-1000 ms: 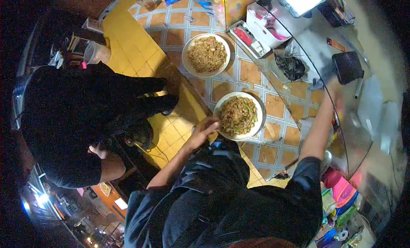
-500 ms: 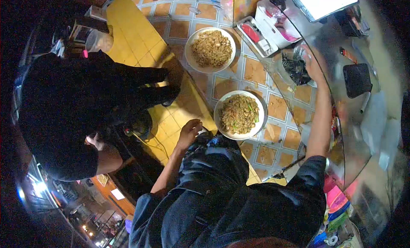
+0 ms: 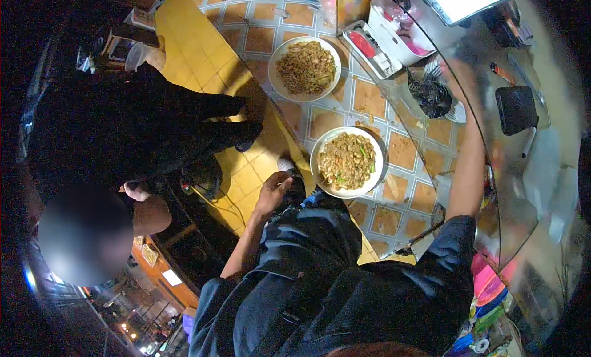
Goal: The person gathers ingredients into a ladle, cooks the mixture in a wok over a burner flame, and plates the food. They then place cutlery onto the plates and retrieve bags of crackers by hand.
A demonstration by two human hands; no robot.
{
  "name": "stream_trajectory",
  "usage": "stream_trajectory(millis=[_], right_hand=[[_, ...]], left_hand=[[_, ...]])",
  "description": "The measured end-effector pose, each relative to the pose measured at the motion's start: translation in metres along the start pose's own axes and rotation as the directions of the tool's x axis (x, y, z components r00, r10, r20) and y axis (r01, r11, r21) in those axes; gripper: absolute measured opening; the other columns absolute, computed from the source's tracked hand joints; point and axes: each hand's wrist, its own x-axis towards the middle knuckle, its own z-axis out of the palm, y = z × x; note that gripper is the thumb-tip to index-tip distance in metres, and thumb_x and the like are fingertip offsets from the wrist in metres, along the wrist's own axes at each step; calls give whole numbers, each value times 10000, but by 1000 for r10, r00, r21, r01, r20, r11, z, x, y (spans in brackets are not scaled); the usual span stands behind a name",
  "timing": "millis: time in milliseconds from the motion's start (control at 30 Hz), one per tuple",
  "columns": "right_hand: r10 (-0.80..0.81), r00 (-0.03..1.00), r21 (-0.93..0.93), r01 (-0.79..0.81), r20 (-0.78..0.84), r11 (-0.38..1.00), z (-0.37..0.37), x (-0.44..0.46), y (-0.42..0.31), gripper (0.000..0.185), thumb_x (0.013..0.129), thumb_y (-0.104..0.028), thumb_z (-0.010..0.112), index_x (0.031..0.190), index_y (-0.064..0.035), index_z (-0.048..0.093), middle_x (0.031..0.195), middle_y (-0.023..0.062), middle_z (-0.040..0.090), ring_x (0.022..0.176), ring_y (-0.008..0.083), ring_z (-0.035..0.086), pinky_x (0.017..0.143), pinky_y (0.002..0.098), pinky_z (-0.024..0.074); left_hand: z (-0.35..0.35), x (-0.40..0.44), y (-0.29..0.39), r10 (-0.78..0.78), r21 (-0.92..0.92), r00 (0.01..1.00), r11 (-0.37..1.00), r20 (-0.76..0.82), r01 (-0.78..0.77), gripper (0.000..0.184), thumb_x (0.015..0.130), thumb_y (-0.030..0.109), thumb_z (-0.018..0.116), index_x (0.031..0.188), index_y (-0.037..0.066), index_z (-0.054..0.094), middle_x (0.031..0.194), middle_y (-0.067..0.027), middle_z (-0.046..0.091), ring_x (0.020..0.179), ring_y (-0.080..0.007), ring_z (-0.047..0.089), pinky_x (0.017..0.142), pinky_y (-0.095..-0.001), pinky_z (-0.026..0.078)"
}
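Note:
Loosely bent and holding nothing visible, my left hand [image 3: 274, 194] hangs beside my thigh, left of the nearer plate. That white plate [image 3: 346, 162] bears noodle-like food with green pieces. A second white plate [image 3: 304, 69] of brown food sits farther back on the tile-patterned table [image 3: 402, 151]. My right hand [image 3: 458, 80] is blurred at the glass pane, beside a black plastic bag [image 3: 429, 97] with whitish material around it. Its fingers are smeared, so what they hold, if anything, is unclear.
An open white box [image 3: 394, 40] with red and pink things stands at the back. Behind the glass lie a black flat object [image 3: 516, 111] and an orange-black item [image 3: 503, 73]. Another person in dark clothes [image 3: 123, 129] is at the left, beyond the yellow tiled floor [image 3: 184, 49].
My right hand has moved from the far right, near the black flat object, to beside the black bag. My left hand has drawn back from the nearer plate's rim.

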Motion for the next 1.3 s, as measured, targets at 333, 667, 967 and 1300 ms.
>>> stream_trajectory(millis=[333, 667, 967, 1300], right_hand=[[-238, 703, -450, -130, -670, 883, -7, -130, 63, 247, 830, -57, 574, 1067, 6, 545, 1098, 145, 559, 1013, 244, 550, 866, 329, 424], [601, 583, 817, 213, -547, 537, 137, -227, -119, 227, 810, -22, 619, 1026, -1, 553, 920, 87, 573, 798, 169, 577, 720, 304, 516], [127, 753, 79, -99, -646, 992, 128, -137, -142, 249, 864, -195, 577, 993, 15, 608, 931, 110, 629, 829, 197, 606, 735, 321, 476], [283, 944, -535, -328, -167, 778, 53, -13, -58, 294, 837, -271, 568, 939, -3, 634, 939, 148, 646, 889, 299, 603, 816, 337, 447]], left_hand=[[93, 25, 96, 292, 312, 928, 881, 233, -355, 379, 864, 237, 586, 1116, -36, 506, 1014, -150, 622, 936, -221, 608, 806, -326, 477], [170, 28, 167, 878, 547, 290, 38, 381, -836, 585, 680, 144, 707, 1207, 49, 472, 1143, -197, 533, 1018, -305, 535, 945, -381, 373], [75, 78, 112, 229, -45, 790, 968, 569, -248, 330, 959, 266, 378, 1116, 8, 512, 716, -52, 573, 576, -118, 513, 520, -239, 417], [-23, 128, 110, 78, -97, 994, 993, 80, -70, 374, 951, 393, 386, 1000, 61, 551, 592, -15, 489, 459, -71, 400, 402, -234, 329]])
